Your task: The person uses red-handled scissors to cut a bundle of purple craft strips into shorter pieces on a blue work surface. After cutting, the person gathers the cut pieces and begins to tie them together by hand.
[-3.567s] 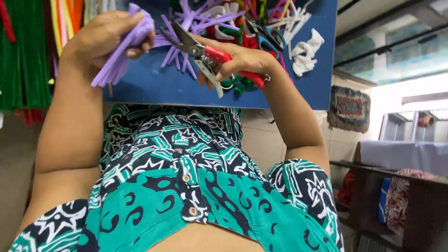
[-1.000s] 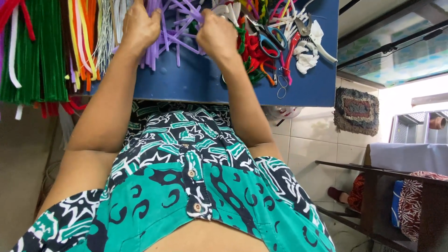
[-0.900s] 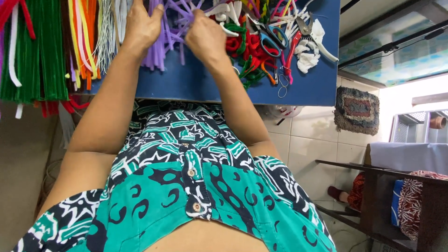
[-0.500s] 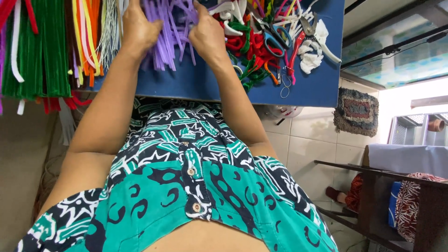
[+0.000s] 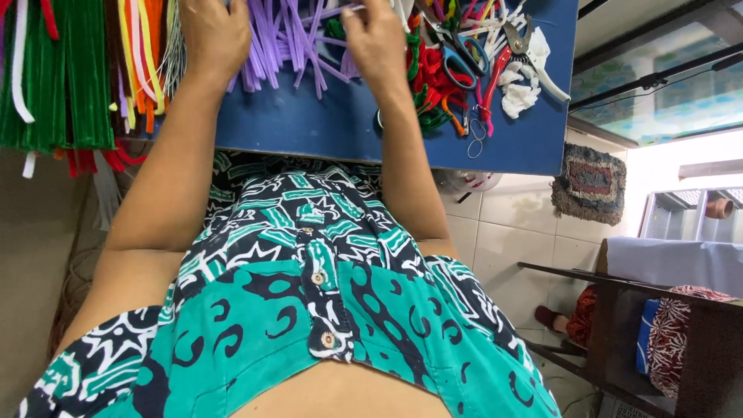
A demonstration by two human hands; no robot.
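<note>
Purple pipe cleaners [image 5: 290,42] on blue table [image 5: 309,128]; left hand [image 5: 213,35], right hand [image 5: 377,42] grasping them.

Pale tiled floor [image 5: 526,232] lies beneath me. A small patterned mat [image 5: 590,176] sits by bright daylight, and a dark wooden bench [image 5: 619,310] stands nearby.

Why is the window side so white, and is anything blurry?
Head view: daylight at the right edge is washed out; the blue table and purple stems are evenly lit and sharp; left hand and right hand show no blur; the wide lens bends the shirt.
</note>
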